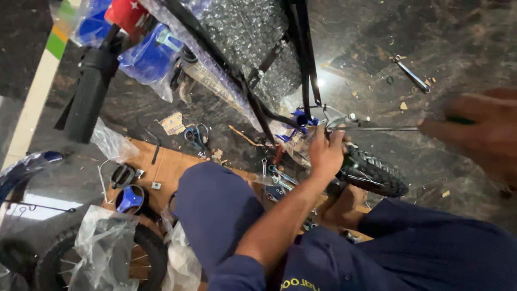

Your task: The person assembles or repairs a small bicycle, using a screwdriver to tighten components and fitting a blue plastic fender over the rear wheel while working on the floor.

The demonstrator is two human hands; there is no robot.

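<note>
We wear a dark navy short-sleeved work shirt with yellow lettering at the chest and matching navy trousers; our forearms and hands are bare.

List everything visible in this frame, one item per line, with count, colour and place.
Long thin metal screwdriver shaft: one, silver, centre right, running between both hands.
Knobbly black rubber bicycle tyre: one, below the shaft.
Bubble-wrapped bicycle frame: one, clear wrap over black tubes, top centre.
Black handlebar grip: one, upper left.
Steel spanner: one, silver, on the dark floor, upper right.
Blue-handled scissors: one pair, on the floor, centre left.
Brown cardboard sheet: one, under the small parts, centre left.
Plastic-wrapped spoked wheel: one, black, bottom left.
Left hand: at the shaft's tip.
Right hand: blurred, gripping the tool's handle end.
</note>
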